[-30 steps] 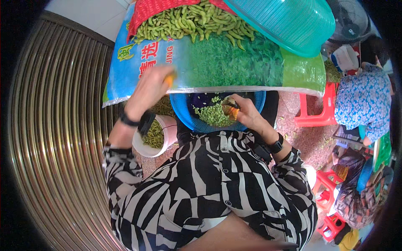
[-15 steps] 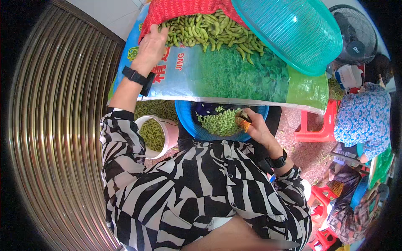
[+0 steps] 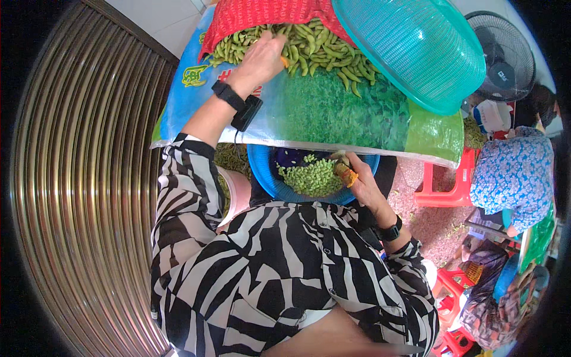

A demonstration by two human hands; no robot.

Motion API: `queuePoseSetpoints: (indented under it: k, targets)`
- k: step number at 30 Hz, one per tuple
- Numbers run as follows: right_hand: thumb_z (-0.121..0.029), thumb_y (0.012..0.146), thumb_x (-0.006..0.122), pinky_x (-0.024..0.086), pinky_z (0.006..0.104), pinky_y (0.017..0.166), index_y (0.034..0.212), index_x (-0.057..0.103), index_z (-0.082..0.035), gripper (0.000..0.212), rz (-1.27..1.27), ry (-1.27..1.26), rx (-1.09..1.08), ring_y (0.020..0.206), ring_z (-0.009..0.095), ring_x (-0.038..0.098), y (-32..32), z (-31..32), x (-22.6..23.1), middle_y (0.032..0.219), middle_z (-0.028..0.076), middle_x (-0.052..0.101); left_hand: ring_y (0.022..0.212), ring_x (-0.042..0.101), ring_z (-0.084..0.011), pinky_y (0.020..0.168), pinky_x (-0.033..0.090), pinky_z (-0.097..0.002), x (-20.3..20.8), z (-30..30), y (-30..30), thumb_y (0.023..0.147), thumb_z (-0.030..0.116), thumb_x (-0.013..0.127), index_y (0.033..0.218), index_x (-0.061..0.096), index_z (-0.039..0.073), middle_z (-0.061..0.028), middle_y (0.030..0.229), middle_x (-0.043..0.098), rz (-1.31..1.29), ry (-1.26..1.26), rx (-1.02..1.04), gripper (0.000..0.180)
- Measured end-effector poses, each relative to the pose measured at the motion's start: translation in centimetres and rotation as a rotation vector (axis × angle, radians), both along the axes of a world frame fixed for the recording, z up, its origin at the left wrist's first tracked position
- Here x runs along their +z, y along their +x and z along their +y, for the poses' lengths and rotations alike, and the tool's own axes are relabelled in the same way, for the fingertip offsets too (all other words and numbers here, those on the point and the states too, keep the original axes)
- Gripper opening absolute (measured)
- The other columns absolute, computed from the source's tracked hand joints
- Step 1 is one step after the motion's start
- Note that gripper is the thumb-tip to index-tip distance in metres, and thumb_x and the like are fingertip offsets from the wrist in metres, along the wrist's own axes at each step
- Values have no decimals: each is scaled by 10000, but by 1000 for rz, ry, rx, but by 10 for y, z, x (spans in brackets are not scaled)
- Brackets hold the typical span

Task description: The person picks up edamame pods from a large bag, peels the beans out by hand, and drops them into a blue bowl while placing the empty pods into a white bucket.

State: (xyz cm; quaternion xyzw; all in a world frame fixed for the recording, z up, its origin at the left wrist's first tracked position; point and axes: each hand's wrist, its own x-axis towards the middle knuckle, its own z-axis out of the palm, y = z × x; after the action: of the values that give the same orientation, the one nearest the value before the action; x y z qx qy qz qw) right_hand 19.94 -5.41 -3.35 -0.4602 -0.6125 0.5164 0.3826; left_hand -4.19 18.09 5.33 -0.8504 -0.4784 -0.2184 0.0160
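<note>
My left hand [image 3: 263, 60] reaches into a heap of green edamame pods [image 3: 336, 50] spilling from a red mesh sack [image 3: 273, 12]; its fingertips are hidden among the pods, and something orange shows by the thumb. The heap lies on a printed blue and green plastic sheet [image 3: 333, 116]. Below the sheet's near edge, a blue basin [image 3: 259, 172] holds shelled green beans [image 3: 312, 178]. Over the basin's right side my right hand [image 3: 366, 185] is closed, with an orange wrapping [image 3: 346, 174] at its fingers; what it pinches, if anything, cannot be made out.
A teal plastic basket [image 3: 410, 47] rests over the sheet's far right, near a black fan [image 3: 505, 68]. A pale bucket [image 3: 239, 190] stands by my left arm. At right are a red stool [image 3: 443, 193] and a person in blue floral cloth [image 3: 514, 172]. A ribbed metal shutter [image 3: 89, 178] lines the left.
My left hand has moved right, from the heap's left edge toward its middle. Pods now lie where the hand was. My right hand has stayed almost still over the basin.
</note>
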Motion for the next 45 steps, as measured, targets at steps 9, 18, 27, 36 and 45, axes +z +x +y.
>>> queuePoseSetpoints:
  k: [9, 18, 27, 36, 45]
  targets:
    - [-182, 931, 530, 466, 327, 787, 1192, 500, 30, 337, -34, 111, 5, 874, 251, 613, -3, 0, 2, 949, 192, 623, 965, 564, -436, 811, 479, -483, -20, -9, -24, 741, -11, 617, 1009, 586, 11, -255, 1013, 562, -186, -8, -36, 271]
    - [-143, 918, 518, 462, 319, 801, 1309, 456, 10, 425, -14, 180, -19, 882, 212, 590, -13, -4, 4, 960, 143, 625, 873, 588, -386, 752, 488, -445, -18, -27, -25, 777, -8, 585, 1028, 610, 4, -203, 928, 603, -61, 39, -43, 253]
    - [-219, 983, 485, 282, 166, 458, 1395, 428, -96, 433, 577, -191, -103, 524, 22, 373, -21, 2, 42, 715, -43, 439, 505, 475, -49, 434, 352, -215, 2, -133, 23, 868, 8, 515, 933, 636, 20, 3, 647, 553, -902, -1064, -263, 138]
    - [-181, 1008, 429, 274, 173, 455, 1467, 340, -140, 469, 798, -209, 69, 550, 37, 360, -22, -4, 41, 748, -43, 425, 549, 471, -31, 456, 332, -177, -31, -162, 37, 905, 17, 520, 1002, 627, 13, 12, 773, 577, -1047, -1121, -384, 144]
    - [-92, 973, 464, 274, 169, 456, 1424, 417, -105, 454, 769, -196, -14, 536, 33, 377, -22, -9, 41, 754, -47, 453, 829, 571, -72, 713, 474, -241, -25, -173, 44, 865, -43, 536, 990, 615, -23, 13, 870, 604, -984, -805, -420, 149]
